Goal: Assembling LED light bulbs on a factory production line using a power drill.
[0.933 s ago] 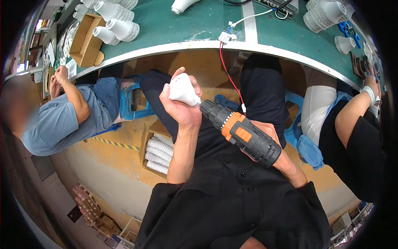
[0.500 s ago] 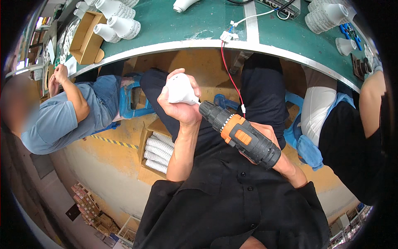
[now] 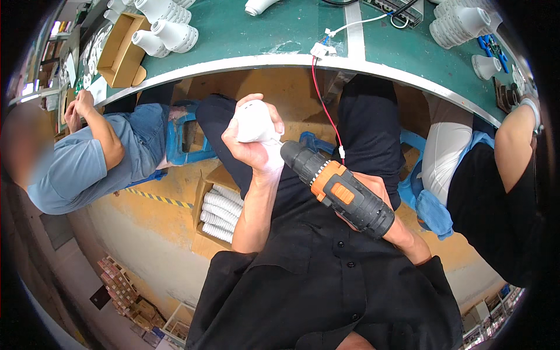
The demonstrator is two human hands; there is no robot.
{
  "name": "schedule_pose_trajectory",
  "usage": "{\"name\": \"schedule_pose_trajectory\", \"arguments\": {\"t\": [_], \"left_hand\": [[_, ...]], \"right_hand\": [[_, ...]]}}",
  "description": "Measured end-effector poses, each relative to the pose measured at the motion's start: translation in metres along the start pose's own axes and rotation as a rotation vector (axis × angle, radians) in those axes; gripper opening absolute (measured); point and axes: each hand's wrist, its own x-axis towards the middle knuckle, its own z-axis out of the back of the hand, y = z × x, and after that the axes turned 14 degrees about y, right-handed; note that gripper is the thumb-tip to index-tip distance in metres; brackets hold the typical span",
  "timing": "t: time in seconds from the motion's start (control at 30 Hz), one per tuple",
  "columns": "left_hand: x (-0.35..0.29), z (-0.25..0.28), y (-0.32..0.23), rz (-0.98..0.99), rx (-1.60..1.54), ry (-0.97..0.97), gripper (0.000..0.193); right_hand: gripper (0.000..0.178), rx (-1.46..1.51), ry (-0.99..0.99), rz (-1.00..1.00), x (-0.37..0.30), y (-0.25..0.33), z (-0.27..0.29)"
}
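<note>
My left hand [image 3: 256, 149] is closed round a white cone-shaped plastic housing [image 3: 254, 121], held up over my lap with its rounded side upward. My right hand [image 3: 373, 189] grips a black and orange cordless drill [image 3: 335, 185] from underneath; its handle is hidden below the body. The drill's chuck points up and to the left, with its bit meeting the lower right edge of the housing beside my left palm. Light falls on the housing and on my left wrist. Whether the bit touches a screw is too small to tell.
Ahead runs a green workbench [image 3: 245, 44] with a metal edge. White housings [image 3: 175, 36] stand stacked beside an open cardboard box [image 3: 121, 52]. A red and black cable [image 3: 324, 105] hangs off the edge. A carton of white parts [image 3: 220, 213] sits on the floor. Co-workers sit on both sides.
A bright light now falls on the housing and my left wrist. Both hands and the drill hold nearly the same place. The right-hand co-worker's arm has shifted slightly.
</note>
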Motion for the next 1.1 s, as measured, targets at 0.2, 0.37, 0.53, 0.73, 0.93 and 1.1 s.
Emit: {"name": "schedule_pose_trajectory", "arguments": {"t": [0.2, 0.37, 0.53, 0.73, 0.93, 1.1], "left_hand": [[0.0003, 0.0004, 0.001, 0.001, 0.001, -0.001, 0.057], [0.0003, -0.0012, 0.0011, -0.007, -0.001, -0.001, 0.057], [0.0008, 0.0002, 0.0015, -0.006, -0.001, 0.014, 0.056], [0.0006, 0.0015, 0.0031, -0.017, 0.013, 0.009, 0.057], [0.0012, -0.0012, 0.003, -0.005, 0.006, 0.012, 0.057], [0.001, -0.0022, 0.0022, -0.008, 0.02, 0.001, 0.056]], "right_hand": [[0.029, -0.006, -0.024, 0.026, 0.0027, 0.0018, -0.0009], [0.029, -0.006, -0.018, 0.027, 0.0011, 0.0005, -0.0004], [0.03, -0.035, -0.026, 0.054, 0.0029, 0.0013, -0.0005], [0.031, -0.046, -0.01, 0.059, 0.003, 0.0013, 0.0004], [0.023, -0.04, -0.034, 0.088, 0.0024, 0.0013, -0.0004], [0.023, -0.023, -0.036, 0.086, 0.0044, 0.0042, 0.0012]]}}
